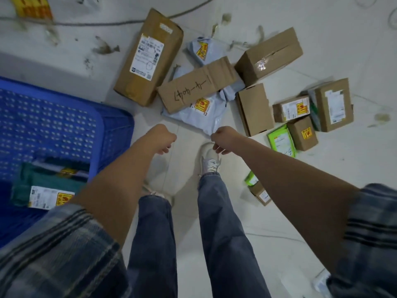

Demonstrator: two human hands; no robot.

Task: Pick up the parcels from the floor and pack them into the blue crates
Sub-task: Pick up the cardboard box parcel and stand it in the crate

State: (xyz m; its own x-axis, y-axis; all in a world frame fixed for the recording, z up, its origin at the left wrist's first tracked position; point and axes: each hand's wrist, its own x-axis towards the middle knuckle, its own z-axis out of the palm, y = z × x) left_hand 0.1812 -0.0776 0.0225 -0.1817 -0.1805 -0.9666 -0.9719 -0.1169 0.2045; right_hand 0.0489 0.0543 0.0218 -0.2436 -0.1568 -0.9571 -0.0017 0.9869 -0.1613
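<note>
Both arms reach forward and down over the floor. My left hand (163, 139) hangs with loosely curled fingers and holds nothing, just right of the blue crate (102, 127). My right hand (223, 140) is also loosely curled and empty, above my right shoe and beside the near corner of a grey poly bag (193, 117). A teal parcel (46, 186) with a white label lies inside the crate. On the floor ahead lie a long cardboard box (148, 59) and a flat box with handwriting (198, 84) resting on the grey bag.
Several more cardboard boxes (268, 54) (254, 109) (334, 104) sit to the right, with a green envelope (281, 141) and a small box (260, 193) under my right forearm. A second grey bag (202, 50) lies farther back. A cable (90, 24) runs across the far floor.
</note>
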